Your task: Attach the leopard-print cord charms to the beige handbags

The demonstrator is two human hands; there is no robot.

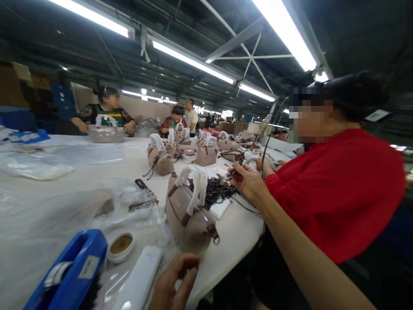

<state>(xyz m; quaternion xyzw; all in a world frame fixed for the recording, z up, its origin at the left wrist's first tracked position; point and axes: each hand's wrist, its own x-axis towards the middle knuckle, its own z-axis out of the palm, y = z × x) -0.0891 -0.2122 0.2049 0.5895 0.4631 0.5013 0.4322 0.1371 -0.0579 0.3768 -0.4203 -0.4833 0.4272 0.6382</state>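
Observation:
My right hand (248, 178) reaches out over the table with its fingers closed on a black cord strap (232, 171); a thin black cord trails below it. Just under that hand lies a heap of dark straps (214, 191) with small metal parts. My left hand (176, 282) is low at the table's front edge, fingers loosely curled, thumb and fingertips apart, nothing visible between them. Nearest to it stands a taupe handbag (177, 206) with brown trim and handles wrapped in white padding, apart from the hand.
A blue tape dispenser (72, 269), a small round tub (121, 247) and a white bar-shaped object (140, 277) lie at front left. Clear plastic bags (74, 211) spread beyond. Several handbags (206, 155) stand farther back. A person in red (332, 193) sits close at right; others work across the table.

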